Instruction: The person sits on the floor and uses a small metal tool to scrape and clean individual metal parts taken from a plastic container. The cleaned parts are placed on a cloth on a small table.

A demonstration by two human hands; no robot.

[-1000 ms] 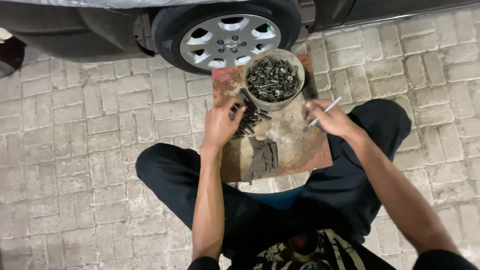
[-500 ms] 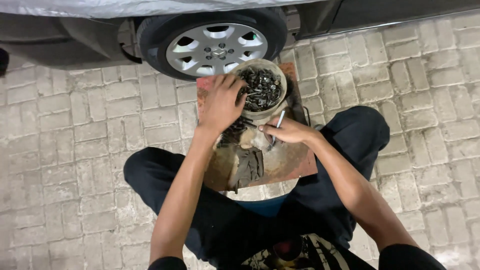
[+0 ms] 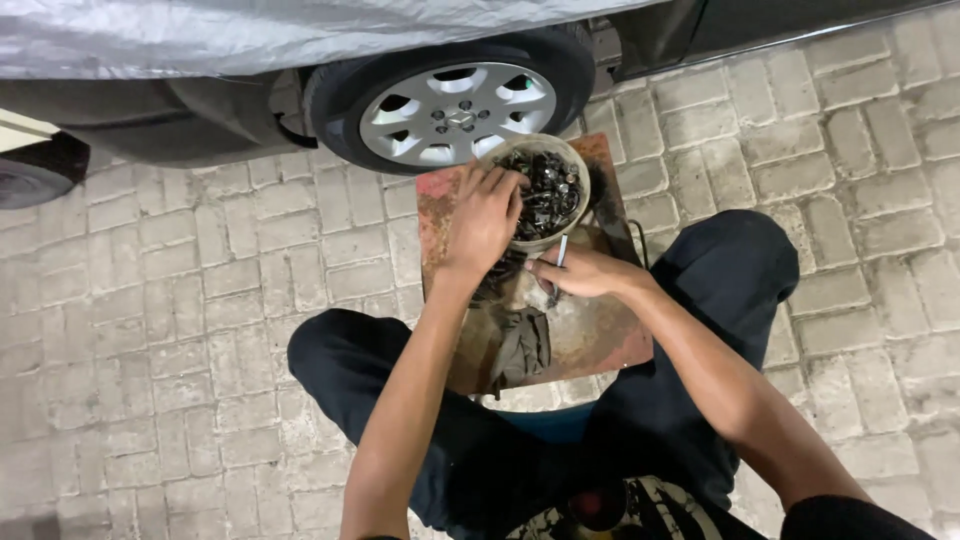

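Note:
I sit cross-legged on brick paving with a rusty metal plate [image 3: 590,340] between my knees. At its far end stands a round pale bowl [image 3: 578,172] full of dark nuts, bolts and small metal parts [image 3: 550,190]. My left hand [image 3: 485,215] reaches into the bowl's left side, fingers down among the parts. My right hand [image 3: 580,272] rests just below the bowl and holds a thin silvery tool [image 3: 562,250] upright. A dark grey rag [image 3: 522,345] lies on the plate near me.
A car's front tyre with a silver alloy wheel [image 3: 455,110] stands directly behind the bowl, under a grey car cover [image 3: 250,35]. Brick paving [image 3: 180,300] spreads left and right. My dark trouser legs [image 3: 730,270] flank the plate.
My left hand went from the plate's middle up into the bowl. My right hand, holding the tool, moved in from the right to just below the bowl. The view shifted.

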